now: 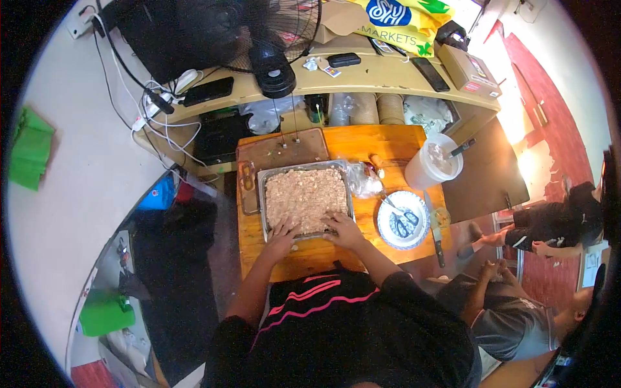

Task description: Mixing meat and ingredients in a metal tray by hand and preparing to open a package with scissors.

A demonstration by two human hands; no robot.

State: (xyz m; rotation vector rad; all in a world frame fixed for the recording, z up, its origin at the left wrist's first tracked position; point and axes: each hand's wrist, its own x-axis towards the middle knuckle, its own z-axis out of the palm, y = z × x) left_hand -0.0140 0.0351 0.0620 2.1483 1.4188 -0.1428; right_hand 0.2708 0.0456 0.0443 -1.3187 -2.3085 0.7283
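A rectangular metal baking pan lies before me, filled with a flat layer of crumbly light-brown mixture. My left hand rests with spread fingers on the mixture at the pan's near left corner. At the near right corner, my right hand lies palm down, its fingers on the edge of the mixture. Neither hand grips anything. Right of the pan, a blue-patterned white plate holds black-handled scissors. A knife with a dark handle lies beside the plate.
The wooden table also bears a brown cutting board, a clear plastic bag and a white tub with a handled utensil in it. A fan stands on the shelf behind. Two people are at the right, one seated nearby.
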